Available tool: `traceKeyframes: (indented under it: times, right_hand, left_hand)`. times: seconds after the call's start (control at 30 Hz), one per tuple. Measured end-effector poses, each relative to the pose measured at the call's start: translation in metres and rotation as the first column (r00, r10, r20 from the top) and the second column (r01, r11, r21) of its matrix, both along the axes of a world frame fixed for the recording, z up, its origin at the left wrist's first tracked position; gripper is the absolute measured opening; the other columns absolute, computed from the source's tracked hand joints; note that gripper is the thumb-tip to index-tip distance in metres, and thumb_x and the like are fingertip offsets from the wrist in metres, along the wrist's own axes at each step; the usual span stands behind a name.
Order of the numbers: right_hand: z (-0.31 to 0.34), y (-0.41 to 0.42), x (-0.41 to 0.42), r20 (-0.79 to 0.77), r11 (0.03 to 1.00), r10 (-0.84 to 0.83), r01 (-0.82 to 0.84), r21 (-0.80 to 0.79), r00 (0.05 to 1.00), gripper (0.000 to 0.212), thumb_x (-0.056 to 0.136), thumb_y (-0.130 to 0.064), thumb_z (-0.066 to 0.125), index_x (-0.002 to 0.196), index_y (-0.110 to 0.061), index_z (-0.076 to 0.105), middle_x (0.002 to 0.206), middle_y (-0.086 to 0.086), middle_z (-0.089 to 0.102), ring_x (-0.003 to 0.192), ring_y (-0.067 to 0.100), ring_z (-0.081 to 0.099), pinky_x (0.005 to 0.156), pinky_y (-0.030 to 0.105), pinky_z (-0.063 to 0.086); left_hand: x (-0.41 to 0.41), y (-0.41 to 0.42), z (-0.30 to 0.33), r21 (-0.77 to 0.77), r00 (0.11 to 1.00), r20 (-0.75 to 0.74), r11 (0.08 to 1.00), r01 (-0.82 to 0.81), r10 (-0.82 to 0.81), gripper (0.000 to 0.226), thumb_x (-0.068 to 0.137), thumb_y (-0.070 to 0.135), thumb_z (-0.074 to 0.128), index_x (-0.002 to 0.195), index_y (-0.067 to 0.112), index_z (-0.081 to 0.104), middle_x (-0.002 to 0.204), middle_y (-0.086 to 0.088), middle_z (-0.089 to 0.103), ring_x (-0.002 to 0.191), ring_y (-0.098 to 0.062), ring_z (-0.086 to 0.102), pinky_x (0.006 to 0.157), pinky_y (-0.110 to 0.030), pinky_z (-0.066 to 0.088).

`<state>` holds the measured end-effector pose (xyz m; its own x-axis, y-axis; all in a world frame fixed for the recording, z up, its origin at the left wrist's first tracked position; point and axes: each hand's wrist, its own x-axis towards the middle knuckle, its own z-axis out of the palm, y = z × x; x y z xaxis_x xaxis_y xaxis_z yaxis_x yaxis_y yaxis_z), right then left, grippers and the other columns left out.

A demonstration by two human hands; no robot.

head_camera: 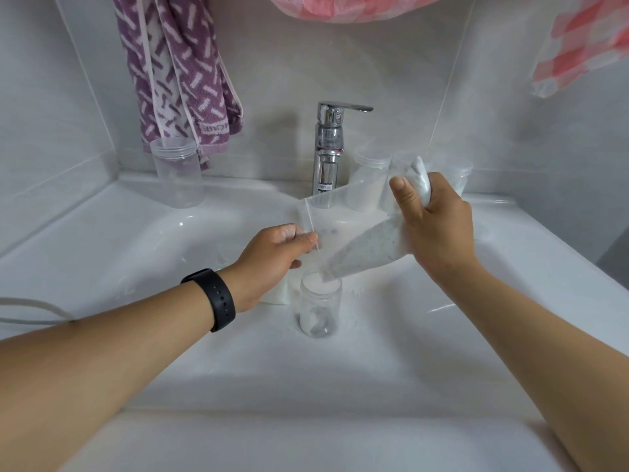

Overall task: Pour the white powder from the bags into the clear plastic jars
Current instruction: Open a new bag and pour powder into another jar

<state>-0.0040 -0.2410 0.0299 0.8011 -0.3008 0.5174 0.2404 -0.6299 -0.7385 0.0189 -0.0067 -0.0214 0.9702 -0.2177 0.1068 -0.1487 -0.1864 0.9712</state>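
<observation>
Powder (367,245), white with faint grey specks, fills the lower half of a thin, clear plastic bag (343,212) that is tilted down to the left over the basin of a glossy white sink (136,253). The right hand (439,229) grips the bunched, raised end of the bag, fingers curled tightly round the crumpled film. The left hand (275,253), with a black band (212,298) on its wrist, pinches the bag's open edge between thumb and fingers. The bag's low corner touches the mouth of a small, round clear jar (320,308) standing upright in the basin, with powder at its rim and some at its bottom. A flat white bag (277,294) lies just beside this jar, partly hidden by the left hand. On the sink's back ledge stand an empty clear jar (177,175) at left and a powder-filled jar (369,185) behind the bag, beside a chrome tap (328,148). A purple patterned towel (180,73) hangs above.
</observation>
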Motion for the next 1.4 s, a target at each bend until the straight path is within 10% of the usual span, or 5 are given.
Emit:
traceKeyframes:
  times: [1.4]
  right_hand:
    - [0.0042,0.0068,-0.0055,-0.03,1.0,-0.008,0.007,-0.019,1.0,0.049,0.094,-0.067,0.051,0.073,-0.025,0.039,0.062,-0.006,0.045,0.056,0.01,0.042,0.053,0.03,0.031]
  left_hand:
    - [-0.0018,0.0025,0.0022,0.004,1.0,0.004,1.0,-0.012,0.012,0.022,0.1,0.03,0.059,0.093,0.016,0.075,0.101,0.011,0.075,0.105,-0.007,0.066,0.1,-0.039,0.054]
